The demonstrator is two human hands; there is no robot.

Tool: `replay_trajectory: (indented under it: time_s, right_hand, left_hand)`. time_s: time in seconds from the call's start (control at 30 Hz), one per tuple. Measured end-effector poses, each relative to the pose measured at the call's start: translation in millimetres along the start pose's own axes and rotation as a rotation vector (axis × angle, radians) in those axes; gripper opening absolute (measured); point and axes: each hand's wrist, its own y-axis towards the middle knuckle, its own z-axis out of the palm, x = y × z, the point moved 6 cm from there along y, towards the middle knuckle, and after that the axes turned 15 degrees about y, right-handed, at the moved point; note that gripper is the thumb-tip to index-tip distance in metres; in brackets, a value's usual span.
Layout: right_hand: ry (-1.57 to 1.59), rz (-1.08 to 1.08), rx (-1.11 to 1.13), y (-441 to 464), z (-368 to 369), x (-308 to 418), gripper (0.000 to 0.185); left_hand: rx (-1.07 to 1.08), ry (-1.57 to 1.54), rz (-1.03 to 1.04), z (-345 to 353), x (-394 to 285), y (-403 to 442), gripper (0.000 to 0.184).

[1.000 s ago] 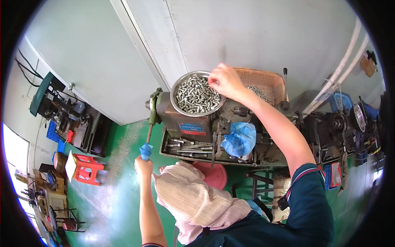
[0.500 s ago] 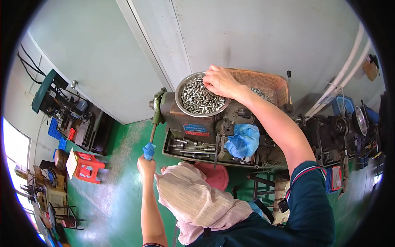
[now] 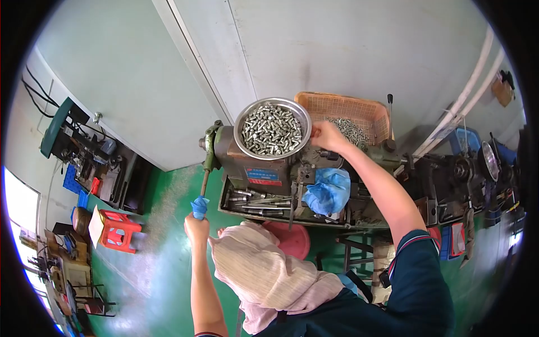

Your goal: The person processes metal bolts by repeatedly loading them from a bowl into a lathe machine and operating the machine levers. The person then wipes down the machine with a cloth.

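My left hand [image 3: 196, 229] is wrapped round the lower end of a long machine lever [image 3: 205, 181], just below the blue wrapping [image 3: 199, 207] on it. My right hand [image 3: 329, 137] is beside the right rim of a round steel bowl [image 3: 306, 130], its fingers drawn together; whatever they pinch is too small or hidden. Many short metal pins or bolts [image 3: 272, 130] fill the bowl, which sits on top of the machine's headstock [image 3: 231, 151]. Below my right forearm, a crumpled blue plastic sheet [image 3: 328, 192] covers part of the machine.
Behind my right hand stands an orange plastic basket [image 3: 337, 105] with more small metal parts [image 3: 349, 130]. Rods and tools lie in the machine's tray [image 3: 258, 205]. A pink round tub [image 3: 292, 240] is underneath; a red stool [image 3: 119, 231] stands left on the green floor.
My right hand has left the parts in the bowl and moved right and down, past the bowl's rim. My left hand keeps its grip on the lever.
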Motion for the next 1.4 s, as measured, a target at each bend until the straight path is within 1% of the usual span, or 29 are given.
replay_trajectory:
  time_s: [0.07, 0.1, 0.17, 0.33, 0.43, 0.5, 0.6, 0.67, 0.77, 0.83, 0.87, 0.93, 1.0, 1.03, 1.1, 1.13, 1.17, 1.2, 1.23, 1.27, 1.33, 1.4]
  right_hand:
    - [0.073, 0.011, 0.030, -3.2, 16.4, -16.6, 0.019]
    - [0.077, 0.013, 0.029, -7.0, 18.1, -11.9, 0.019]
    - [-0.015, 0.071, 0.038, -13.0, 19.1, -2.3, 0.019]
    - [0.053, 0.108, 0.072, -10.2, 22.2, -12.0, 0.019]
    - [0.066, 0.079, 0.083, -8.2, 24.9, -15.7, 0.020]
    - [0.134, 0.040, 0.088, -5.2, 28.4, -18.1, 0.018]
    - [0.073, 0.034, 0.055, -7.4, 27.7, -7.3, 0.016]
    - [0.088, 0.039, 0.046, -9.6, 27.4, -0.7, 0.016]
    - [0.139, 0.059, 0.050, -8.3, 27.0, -7.5, 0.016]
    - [0.133, -0.016, 0.088, -7.1, 27.1, -2.8, 0.017]
    - [0.139, -0.019, 0.083, -4.9, 22.4, -1.0, 0.017]
    - [-0.033, -0.049, 0.040, -0.3, -0.4, 6.9, 0.017]
    - [-0.268, 0.025, -0.021, 7.1, -33.0, 1.9, 0.018]
    - [-0.429, 0.094, -0.096, 8.9, -53.2, -1.4, 0.015]
    - [-0.553, 0.196, -0.187, 11.4, -96.1, -24.2, 0.011]
    - [-0.701, 0.213, -0.182, 3.4, -114.3, -15.8, 0.013]
    - [-0.803, 0.304, -0.265, -3.4, -139.0, -29.8, 0.020]
    - [-0.903, 0.358, -0.259, -16.2, -155.0, -27.8, 0.029]
    - [-0.933, 0.351, -0.361, -29.3, -174.0, -40.1, 0.035]
    - [-0.887, 0.328, -0.437, -44.0, -192.9, -53.9, 0.035]
    - [-0.875, 0.365, -0.406, -72.0, -213.2, -62.3, 0.035]
    - [-0.868, 0.271, -0.580, -107.7, -233.7, -82.0, 0.037]
  left_hand:
    - [0.013, 0.022, -0.004, 2.6, 2.2, 1.1, 0.010]
    - [0.013, 0.026, -0.002, 2.6, 2.8, 1.4, 0.010]
    - [0.008, 0.030, 0.006, 3.0, 2.8, 1.6, 0.010]
    - [0.010, -0.007, 0.017, 2.9, 1.7, 0.8, 0.010]
    - [0.003, -0.007, 0.016, 1.0, 1.1, 0.0, 0.010]
    - [0.007, -0.007, 0.011, 0.0, -0.4, -0.9, 0.010]
    - [-0.009, -0.002, 0.013, -2.3, -1.4, 0.7, 0.009]
    - [-0.039, 0.148, 0.046, -3.8, 1.7, 7.4, 0.010]
    - [-0.085, 0.232, 0.046, -10.8, 19.7, 30.6, 0.012]
    - [-0.073, 0.228, 0.062, -11.1, 36.9, 49.2, 0.011]
    - [-0.059, 0.221, 0.080, -10.0, 43.6, 58.7, 0.011]
    - [-0.028, 0.226, 0.118, -11.3, 43.2, 65.1, 0.012]
    - [-0.018, 0.211, 0.124, -5.7, 48.1, 68.4, 0.012]
    - [-0.012, 0.193, 0.122, -4.7, 51.4, 69.1, 0.013]
    - [-0.004, 0.189, 0.119, -6.4, 50.4, 68.3, 0.013]
    - [0.005, 0.181, 0.117, -6.0, 49.7, 67.6, 0.014]
    - [0.006, 0.180, 0.116, -5.7, 49.5, 67.2, 0.014]
    - [0.009, 0.179, 0.112, -5.7, 49.3, 67.3, 0.013]
    - [0.012, 0.178, 0.109, -5.8, 48.9, 67.6, 0.013]
    - [0.012, 0.176, 0.111, -6.2, 47.7, 67.6, 0.013]
    - [-0.011, 0.169, 0.087, -7.1, 47.2, 66.0, 0.013]
    - [-0.005, 0.162, 0.105, -4.8, 50.4, 67.7, 0.013]
